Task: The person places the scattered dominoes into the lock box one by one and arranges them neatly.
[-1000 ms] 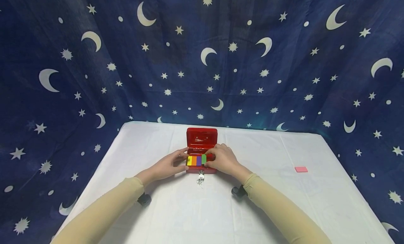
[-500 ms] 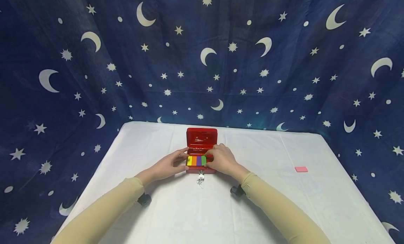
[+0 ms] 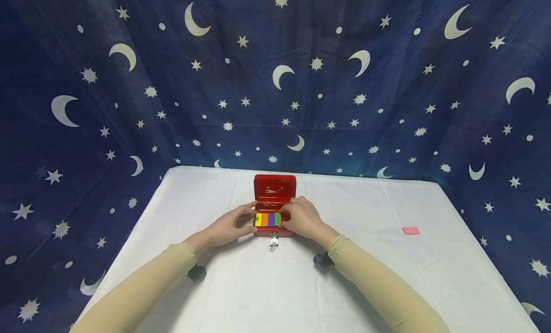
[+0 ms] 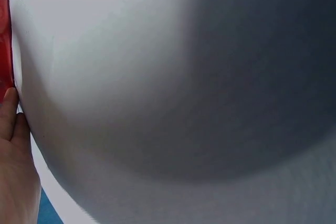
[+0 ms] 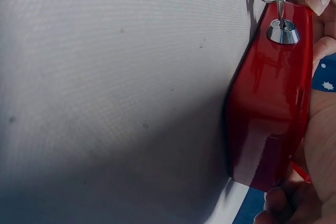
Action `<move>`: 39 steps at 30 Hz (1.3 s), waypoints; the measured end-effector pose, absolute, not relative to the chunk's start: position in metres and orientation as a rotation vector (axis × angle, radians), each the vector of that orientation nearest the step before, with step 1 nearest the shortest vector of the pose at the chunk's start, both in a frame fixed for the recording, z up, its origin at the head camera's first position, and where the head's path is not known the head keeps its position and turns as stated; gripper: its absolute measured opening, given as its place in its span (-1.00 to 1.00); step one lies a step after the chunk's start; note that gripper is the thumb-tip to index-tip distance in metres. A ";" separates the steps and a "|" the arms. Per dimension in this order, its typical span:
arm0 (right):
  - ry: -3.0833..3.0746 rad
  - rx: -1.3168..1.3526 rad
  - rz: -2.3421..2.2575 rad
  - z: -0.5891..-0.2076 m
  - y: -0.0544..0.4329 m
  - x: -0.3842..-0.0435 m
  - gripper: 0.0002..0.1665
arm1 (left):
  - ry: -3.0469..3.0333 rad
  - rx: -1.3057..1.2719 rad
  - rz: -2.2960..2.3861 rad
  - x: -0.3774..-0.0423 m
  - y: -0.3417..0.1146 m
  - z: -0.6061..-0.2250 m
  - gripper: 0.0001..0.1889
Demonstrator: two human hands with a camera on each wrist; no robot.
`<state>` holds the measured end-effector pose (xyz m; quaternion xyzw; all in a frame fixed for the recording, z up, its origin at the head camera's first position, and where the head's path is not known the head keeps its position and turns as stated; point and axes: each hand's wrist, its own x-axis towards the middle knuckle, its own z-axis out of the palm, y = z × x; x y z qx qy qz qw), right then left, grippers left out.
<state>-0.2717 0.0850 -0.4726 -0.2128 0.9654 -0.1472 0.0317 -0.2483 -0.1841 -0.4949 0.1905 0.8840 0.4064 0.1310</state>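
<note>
At the middle of the white-covered desk (image 3: 258, 294), the red box (image 3: 263, 233) stood with its lid (image 3: 275, 186) raised and keys (image 3: 272, 249) hanging from the front lock. A yellow block (image 3: 258, 220), orange block (image 3: 264, 220), purple block (image 3: 271, 220) and green block (image 3: 277, 220) lay side by side inside; four appeared loaded. The right hand (image 3: 303, 218) pinched the green block; the left hand (image 3: 231, 224), fingers extended, touched the box's left end. Probably outstanding: release of the green block and insertion of the pink block (image 3: 411, 231), well apart to the right.
</note>
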 end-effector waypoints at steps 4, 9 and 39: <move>2.977 -0.645 -0.430 -0.473 0.084 -0.272 -0.48 | 2.562 0.557 1.180 -0.248 -0.185 -0.495 -0.46; 2.983 -0.641 -0.413 -0.473 0.084 -0.271 -0.48 | 2.560 0.557 1.186 -0.248 -0.184 -0.494 -0.45; 2.975 -0.648 -0.416 -0.475 0.084 -0.272 -0.45 | 2.571 0.556 1.187 -0.248 -0.184 -0.495 -0.45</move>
